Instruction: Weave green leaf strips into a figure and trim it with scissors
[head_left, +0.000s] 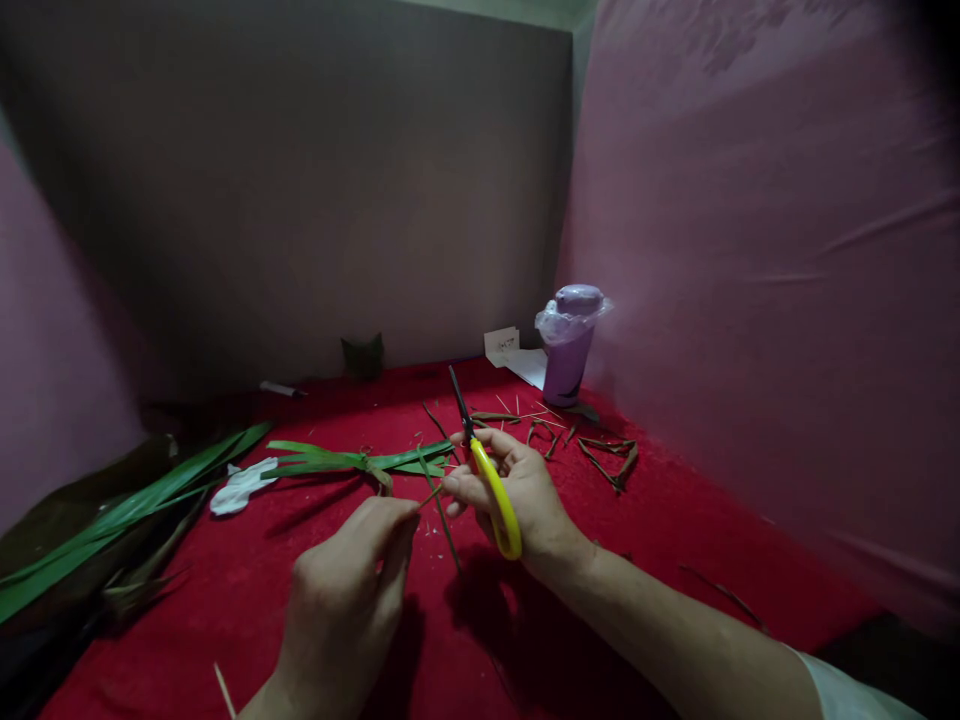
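My right hand (pixel 517 490) is closed round yellow-handled scissors (pixel 491 485), whose dark blades point up and away. Its fingertips also pinch a thin stick (pixel 431 497). My left hand (pixel 352 590) is closed, its fingertips pinching the other end of that stick just left of the right hand. A narrow green leaf strip (pixel 442 515) hangs below the two hands. Behind them a folded bundle of green leaf strips (pixel 352 460) lies on the red cloth (pixel 637 540).
Long green leaves (pixel 112 520) are piled at the left edge beside a white scrap (pixel 240 488). Brown leaf trimmings (pixel 607 455) lie at the right. A purple cup (pixel 568 345) under plastic wrap stands at the back, with white paper (pixel 517 355) next to it. Pink fabric walls close both sides.
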